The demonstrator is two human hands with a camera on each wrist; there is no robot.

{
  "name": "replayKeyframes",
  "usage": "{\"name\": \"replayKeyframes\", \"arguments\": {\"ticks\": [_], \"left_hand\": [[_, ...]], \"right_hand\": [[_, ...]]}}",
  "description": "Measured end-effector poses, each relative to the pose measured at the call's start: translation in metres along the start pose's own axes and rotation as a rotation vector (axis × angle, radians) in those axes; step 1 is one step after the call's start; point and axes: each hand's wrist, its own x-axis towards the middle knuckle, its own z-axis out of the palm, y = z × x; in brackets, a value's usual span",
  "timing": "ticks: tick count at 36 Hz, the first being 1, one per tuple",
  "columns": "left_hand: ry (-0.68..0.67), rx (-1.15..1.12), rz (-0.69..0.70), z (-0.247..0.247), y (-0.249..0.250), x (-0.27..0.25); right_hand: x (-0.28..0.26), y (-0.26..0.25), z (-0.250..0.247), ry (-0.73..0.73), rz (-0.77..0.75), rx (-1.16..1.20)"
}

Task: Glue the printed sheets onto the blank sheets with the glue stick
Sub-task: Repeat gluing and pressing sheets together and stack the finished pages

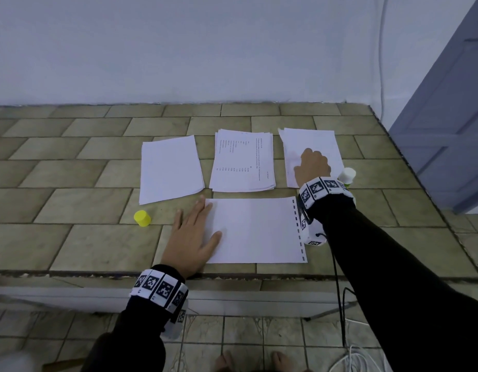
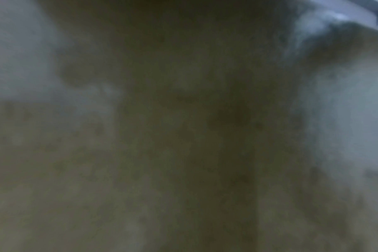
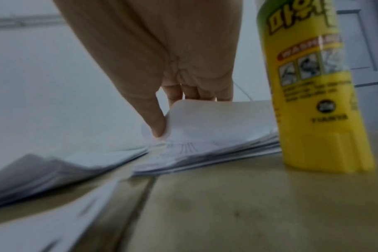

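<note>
**At the right-hand pile: top sheet being lifted by its near edge**

On the tabletop (image 1: 71, 167) lie three piles and one single sheet (image 1: 255, 230). The left pile (image 1: 170, 169) shows blank faces, the middle pile (image 1: 243, 163) shows print, and the right pile (image 1: 311, 149) shows a pale upper face.

Hands: the left hand (image 1: 190, 240) lies flat with straight fingers, pressing the left edge of the single sheet. The right hand (image 1: 311, 166) pinches the top sheet (image 3: 216, 119) of the right pile, thumb against fingers, curling its near edge upward.

The glue stick (image 3: 313, 95) stands upright and uncapped just right of that pile; its yellow cap (image 1: 142, 218) sits apart, left of the left hand.

Handling, as judged: the paper is light, limp and easily creased, and sheets may cling together. An edge or corner pinch suits it. The glue stick is rigid and likely to topple if knocked.

Not determinable: the left wrist view is dark and blurred. Faint lines show through the curled sheet, but its print cannot be read. The right fingertips are hidden behind the paper, so whether only one sheet is held cannot be confirmed.
</note>
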Motion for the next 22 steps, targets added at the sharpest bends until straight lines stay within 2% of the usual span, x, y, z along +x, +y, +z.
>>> {"name": "replayKeyframes", "arguments": {"ticks": [4, 7, 13, 18, 20, 22], "left_hand": [[0.012, -0.013, 0.0, 0.001, -0.003, 0.001], [0.034, -0.07, -0.004, 0.003, -0.004, 0.0], [0.176, -0.322, -0.026, -0.004, -0.003, 0.002], [0.3, -0.632, -0.222, -0.016, 0.004, 0.003], [0.294, -0.886, -0.369, -0.028, 0.011, 0.013], [0.22, -1.101, -0.512, -0.04, 0.019, 0.024]], "right_hand": [[-0.008, -0.002, -0.014, 0.092, -0.068, 0.015], [-0.021, -0.008, -0.024, 0.166, -0.212, 0.085], [-0.063, -0.015, -0.026, 0.026, -0.564, 0.25], [-0.098, 0.0, -0.018, -0.017, -0.715, 0.266], [-0.107, 0.006, -0.016, -0.039, -0.749, 0.283], [-0.113, 0.012, -0.015, -0.069, -0.778, 0.277]]}}
